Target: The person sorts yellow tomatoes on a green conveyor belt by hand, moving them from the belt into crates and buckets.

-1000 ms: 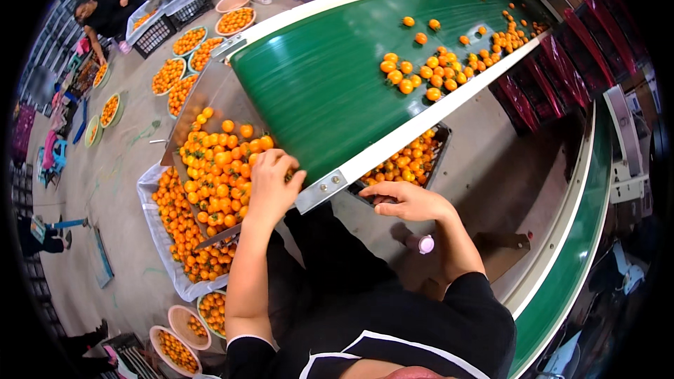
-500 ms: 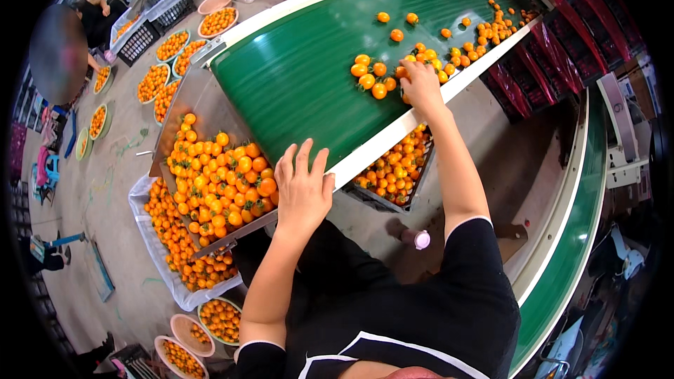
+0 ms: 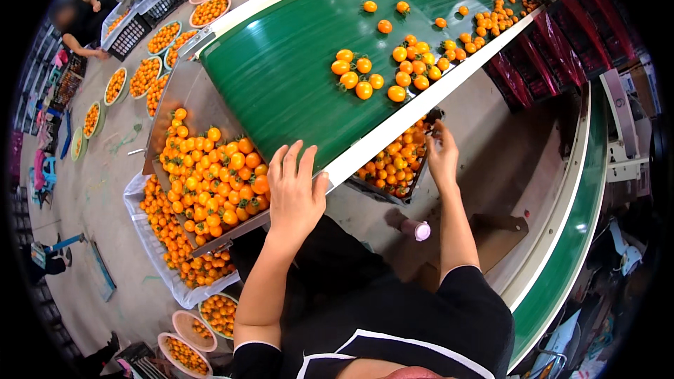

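Note:
My left hand (image 3: 298, 186) lies on the near end of the green conveyor belt (image 3: 281, 77), fingers spread and nothing in them. My right hand (image 3: 444, 158) is below the belt's white side rail (image 3: 393, 137). It hangs over a black crate (image 3: 415, 186) of orange cherry tomatoes (image 3: 390, 165), thumb and fingers apart, with no tomato visible in it. On the belt lie a loose cluster of cherry tomatoes (image 3: 364, 90) and more along the rail toward the far right. A metal chute (image 3: 225, 109) beside my left hand is heaped with tomatoes (image 3: 217, 179).
Under the chute stands a white-lined crate (image 3: 133, 200) full of tomatoes. Several tubs of tomatoes (image 3: 144, 77) stand on the floor at left, where another person (image 3: 88, 21) reaches out. A second green belt (image 3: 562, 253) curves along the right. A pink-lidded bottle (image 3: 421, 231) stands below.
My right hand has left the tomatoes on the belt and moved down over the black crate, its fingers parting. The tomatoes on the belt have shifted slightly toward the chute. My left hand stays put.

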Motion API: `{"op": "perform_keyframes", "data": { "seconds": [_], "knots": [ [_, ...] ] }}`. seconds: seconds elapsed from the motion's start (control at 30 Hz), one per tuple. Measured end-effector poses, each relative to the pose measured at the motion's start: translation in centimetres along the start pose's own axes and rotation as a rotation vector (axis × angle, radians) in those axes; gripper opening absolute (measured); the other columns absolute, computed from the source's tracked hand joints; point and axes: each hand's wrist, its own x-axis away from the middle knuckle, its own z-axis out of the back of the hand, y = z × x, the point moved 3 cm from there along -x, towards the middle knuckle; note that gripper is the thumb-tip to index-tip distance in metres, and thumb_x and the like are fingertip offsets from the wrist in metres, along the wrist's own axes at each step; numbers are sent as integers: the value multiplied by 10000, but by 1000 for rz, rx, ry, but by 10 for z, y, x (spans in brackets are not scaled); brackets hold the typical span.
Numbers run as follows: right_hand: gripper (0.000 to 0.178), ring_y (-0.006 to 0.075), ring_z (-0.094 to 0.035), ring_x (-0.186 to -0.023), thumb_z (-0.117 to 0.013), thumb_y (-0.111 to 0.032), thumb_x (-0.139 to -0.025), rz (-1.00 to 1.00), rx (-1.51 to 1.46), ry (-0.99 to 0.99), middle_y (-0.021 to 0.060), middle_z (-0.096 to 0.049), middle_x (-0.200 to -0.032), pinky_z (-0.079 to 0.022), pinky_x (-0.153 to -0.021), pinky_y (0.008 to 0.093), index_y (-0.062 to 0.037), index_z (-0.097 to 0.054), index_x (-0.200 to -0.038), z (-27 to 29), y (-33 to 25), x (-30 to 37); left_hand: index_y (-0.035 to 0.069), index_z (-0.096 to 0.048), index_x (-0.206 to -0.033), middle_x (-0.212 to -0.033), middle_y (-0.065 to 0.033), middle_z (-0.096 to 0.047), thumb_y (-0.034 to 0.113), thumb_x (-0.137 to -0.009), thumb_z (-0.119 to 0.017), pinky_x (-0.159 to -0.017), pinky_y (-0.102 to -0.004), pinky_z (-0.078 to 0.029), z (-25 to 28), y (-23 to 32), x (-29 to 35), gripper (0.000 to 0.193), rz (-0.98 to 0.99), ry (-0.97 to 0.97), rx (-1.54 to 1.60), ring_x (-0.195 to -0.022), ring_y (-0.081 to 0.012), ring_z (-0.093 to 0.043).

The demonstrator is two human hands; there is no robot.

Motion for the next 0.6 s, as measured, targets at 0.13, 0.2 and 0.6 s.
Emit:
{"op": "perform_keyframes", "data": {
  "seconds": [0.13,0.2,0.6],
  "knots": [
    [366,312,-609,-1046,-632,-113,-870,154,-46,22,188,-630,-1153,-478,-918,388,-5,-590,-1218,9,-38,-20,17,-557,-1223,-1295,-185,-513,142,-843,-621,-1034,-496,-353,-3,-2,1,405,-3,17,9,-1222,-408,-422],
    [432,339,-548,-1162,-654,-142,-862,307,7,-84,203,-574,-1255,-431,-991,417,-21,-556,-1265,-4,-86,-36,18,-553,-1220,-1285,-186,-512,159,-842,-634,-1030,-502,-352,-3,-5,1,411,-6,37,-18,-1215,-410,-425],
    [597,414,-385,-1332,-632,-356,-883,827,179,-572,248,-433,-1418,-328,-1106,468,-63,-469,-1377,-115,-180,-14,-4,-555,-1200,-1266,-201,-517,135,-842,-621,-1023,-489,-363,0,-7,0,390,19,47,35,-1200,-406,-436]
  ]
}}
